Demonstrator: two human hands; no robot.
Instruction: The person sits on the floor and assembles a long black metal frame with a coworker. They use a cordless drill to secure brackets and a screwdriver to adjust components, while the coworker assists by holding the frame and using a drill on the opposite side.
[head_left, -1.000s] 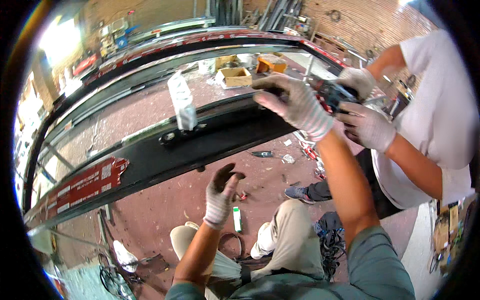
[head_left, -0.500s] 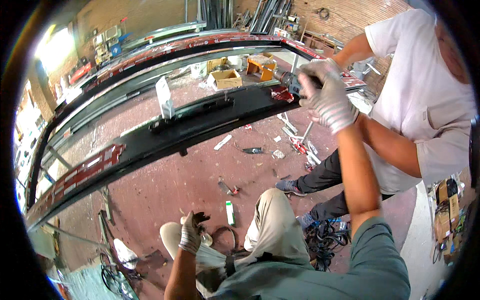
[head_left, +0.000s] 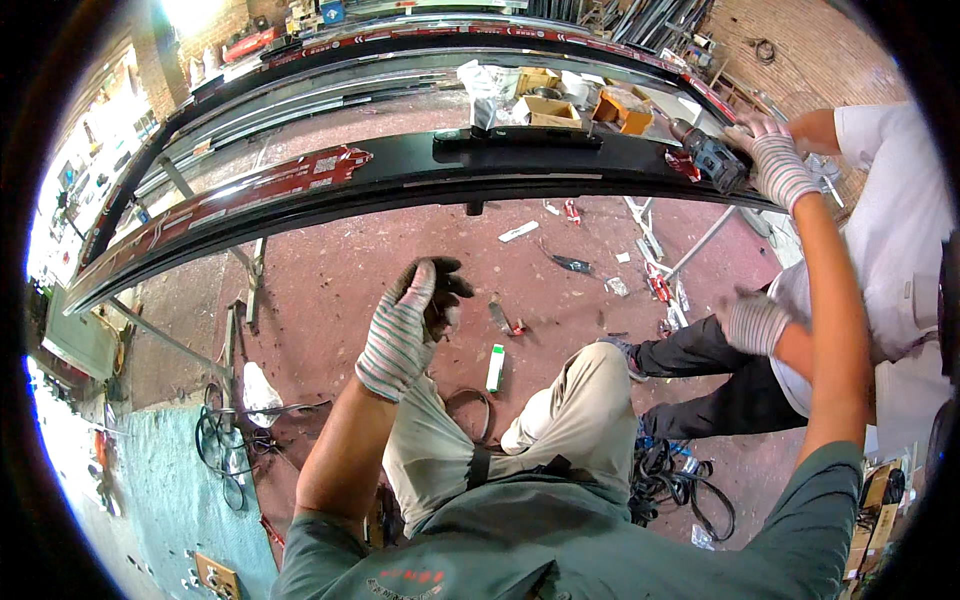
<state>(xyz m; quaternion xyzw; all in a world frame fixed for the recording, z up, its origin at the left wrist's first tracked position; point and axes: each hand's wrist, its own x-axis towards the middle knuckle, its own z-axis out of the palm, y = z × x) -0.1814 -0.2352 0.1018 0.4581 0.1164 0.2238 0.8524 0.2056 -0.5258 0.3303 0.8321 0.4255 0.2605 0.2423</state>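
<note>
My right hand (head_left: pixel 785 172), in a striped work glove, is closed at a grey-blue cordless drill (head_left: pixel 718 165) on the right part of a long black metal frame (head_left: pixel 400 163). Its grip is partly covered. Beside it, a co-worker's hand (head_left: pixel 758 126) reaches in from the right. Above my knee, my left hand (head_left: pixel 405 330) is raised in a striped glove with dark, dirty fingers. Those fingers are loosely bent and apart, and I see nothing held in them. Red film (head_left: pixel 300 180) covers the left part of the near beam.
The co-worker's other gloved hand (head_left: pixel 755 322) hangs below the beam at right. Offcuts, a green-and-white box (head_left: pixel 495 368) and a cable heap (head_left: pixel 670 480) lie on the red floor. Cardboard boxes (head_left: pixel 548 112) stand beyond the beam. Light metal legs (head_left: pixel 700 245) are under the frame.
My view has shifted, with the frame now higher in it. My left hand has risen from beside my knee. The co-worker's one hand has come away from the drill and dropped lower.
</note>
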